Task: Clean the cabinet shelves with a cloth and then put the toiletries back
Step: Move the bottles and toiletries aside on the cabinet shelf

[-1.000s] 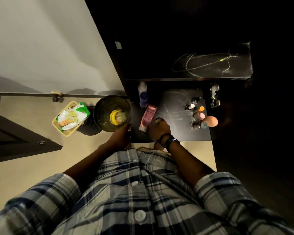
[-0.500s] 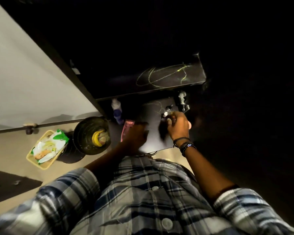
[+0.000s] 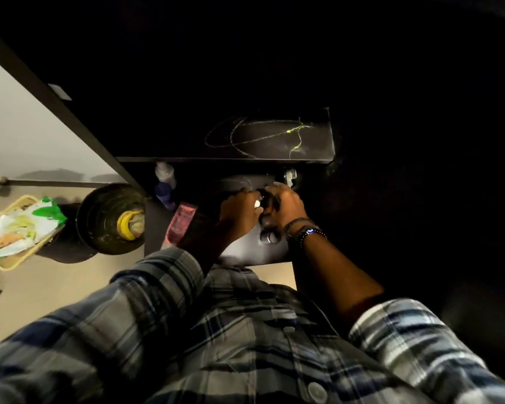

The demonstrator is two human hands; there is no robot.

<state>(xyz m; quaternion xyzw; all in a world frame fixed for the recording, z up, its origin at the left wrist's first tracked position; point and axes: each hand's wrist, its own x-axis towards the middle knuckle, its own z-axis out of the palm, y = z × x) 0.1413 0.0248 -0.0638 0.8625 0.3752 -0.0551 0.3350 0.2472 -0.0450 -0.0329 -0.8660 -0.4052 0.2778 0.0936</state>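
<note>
Both hands are down on the lower dark cabinet shelf (image 3: 245,252), at its right side. My left hand (image 3: 238,212) and my right hand (image 3: 287,204) are cupped together around a cluster of small bottles (image 3: 259,203); a white cap shows between the fingers. One small round jar (image 3: 267,237) stands alone just in front of my right wrist. A pink tube (image 3: 181,221) lies at the shelf's left, with a white and blue bottle (image 3: 165,185) behind it. No cloth is visible.
The upper shelf (image 3: 274,138) bears yellow chalk scribbles and overhangs the hands. A metal hinge (image 3: 289,175) sits at the back right. On the floor to the left are a round bin (image 3: 99,217) holding a banana peel and a yellow basket (image 3: 9,263) of packets.
My left hand left the bin's side and crossed right over the shelf to join my right hand. My right hand moved from the shelf's middle onto the small bottles at the right.
</note>
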